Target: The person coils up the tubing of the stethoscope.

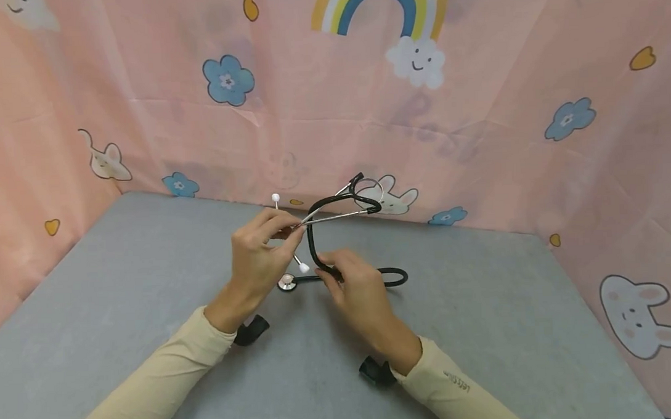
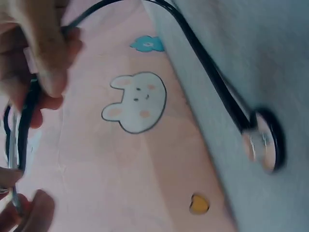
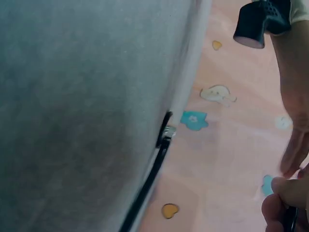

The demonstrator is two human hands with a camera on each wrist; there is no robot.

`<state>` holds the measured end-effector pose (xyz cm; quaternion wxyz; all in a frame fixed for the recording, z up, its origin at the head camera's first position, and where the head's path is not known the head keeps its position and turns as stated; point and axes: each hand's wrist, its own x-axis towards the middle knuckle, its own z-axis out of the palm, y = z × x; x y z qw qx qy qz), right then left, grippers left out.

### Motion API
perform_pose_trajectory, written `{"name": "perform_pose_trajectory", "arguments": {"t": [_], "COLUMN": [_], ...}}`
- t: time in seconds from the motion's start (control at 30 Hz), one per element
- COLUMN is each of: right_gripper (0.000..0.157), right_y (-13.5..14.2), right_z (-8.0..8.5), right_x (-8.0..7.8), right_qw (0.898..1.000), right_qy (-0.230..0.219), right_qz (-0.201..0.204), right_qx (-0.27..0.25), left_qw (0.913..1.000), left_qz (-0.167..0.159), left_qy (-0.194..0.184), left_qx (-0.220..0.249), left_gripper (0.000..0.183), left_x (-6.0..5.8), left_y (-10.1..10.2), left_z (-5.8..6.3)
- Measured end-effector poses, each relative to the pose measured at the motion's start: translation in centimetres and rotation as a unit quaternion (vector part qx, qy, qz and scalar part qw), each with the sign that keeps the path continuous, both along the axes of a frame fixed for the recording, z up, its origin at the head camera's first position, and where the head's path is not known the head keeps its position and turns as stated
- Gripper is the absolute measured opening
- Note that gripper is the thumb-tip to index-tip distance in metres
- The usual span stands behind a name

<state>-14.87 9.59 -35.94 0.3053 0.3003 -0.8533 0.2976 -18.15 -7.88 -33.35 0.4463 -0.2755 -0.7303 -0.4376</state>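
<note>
A stethoscope with black tubing (image 1: pixel 313 238) and silver ear tubes (image 1: pixel 338 218) is held up off the table between both hands. My left hand (image 1: pixel 263 252) pinches the metal ear tubes near their white ear tips (image 1: pixel 276 198), one sticking up and one pointing down. With thumb and fingers, my right hand (image 1: pixel 363 292) grips the black tubing lower down. The round chest piece (image 1: pixel 287 282) hangs to the left of the right hand; the left wrist view shows its metal side (image 2: pixel 259 146). Part of the tubing is hidden behind the right hand, and a loop of it shows beyond.
A grey table (image 1: pixel 149 271) lies beneath the hands. Pink cloth (image 1: pixel 297 69) printed with rabbits, flowers and a rainbow hangs behind and at both sides. Black wrist cameras (image 1: pixel 252 330) sit under each wrist, by the cream sleeves (image 1: pixel 163 369).
</note>
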Motion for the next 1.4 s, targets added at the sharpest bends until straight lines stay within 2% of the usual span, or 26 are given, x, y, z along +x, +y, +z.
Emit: {"name": "perform_pose_trajectory", "arguments": {"t": [0.1,0.17,0.27,0.47,0.67,0.73,0.8,0.87,0.97,1.07,1.13,1.27,1.4], "right_gripper": [0.021,0.019,0.018,0.014,0.011,0.01,0.01,0.01,0.012,0.014,0.014,0.019,0.033], "right_y": [0.1,0.3,0.8,1.9,2.6,2.5,2.5,2.5,2.7,3.2,3.5,4.3,5.5], "right_z": [0.3,0.5,0.8,1.9,2.1,2.1,2.1,2.3,2.7,3.2,3.3,3.3,3.4], "right_x": [0.2,0.2,0.0,-0.5,-0.9,-0.9,-0.8,-0.7,-0.7,-1.0,-1.4,-2.1,-2.8], "right_qw": [0.999,0.999,0.999,1.0,0.998,0.997,0.996,0.996,0.996,0.998,0.999,0.998,0.994], "right_qy": [0.032,0.033,0.019,-0.017,-0.041,-0.049,-0.06,-0.071,-0.072,-0.051,-0.032,-0.018,-0.049], "right_qz": [0.016,0.024,0.025,0.01,-0.01,-0.006,0.001,0.005,0.001,0.002,0.015,0.058,0.096], "right_qx": [0.028,0.028,0.019,-0.024,-0.054,-0.057,-0.059,-0.06,-0.051,-0.033,-0.02,-0.005,0.005], "left_qw": [0.9964,0.9894,0.9787,0.9574,0.9388,0.9355,0.9357,0.9393,0.9496,0.9563,0.9571,0.9553,0.9512], "left_qz": [0.022,0.032,0.031,-0.005,-0.042,-0.048,-0.054,-0.062,-0.079,-0.097,-0.111,-0.154,-0.219], "left_qy": [0.017,0.031,0.039,0.046,0.05,0.053,0.059,0.07,0.087,0.095,0.096,0.07,0.013], "left_qx": [-0.08,-0.138,-0.199,-0.285,-0.338,-0.346,-0.344,-0.33,-0.291,-0.259,-0.25,-0.242,-0.217], "left_gripper": [0.007,0.008,0.01,0.009,0.013,0.018,0.024,0.027,0.025,0.024,0.025,0.025,0.025], "left_x": [0.0,0.0,-0.1,-0.2,-0.2,-0.2,-0.3,-0.3,-0.5,-0.8,-0.9,-1.1,-1.3], "left_y": [0.0,-0.1,-0.3,-0.5,-0.4,-0.3,-0.3,-0.2,-0.2,-0.3,-0.4,-0.6,-0.9], "left_z": [0.0,0.1,0.0,-0.3,-0.6,-0.8,-1.0,-1.0,-1.1,-1.1,-1.2,-1.4,-1.3]}}
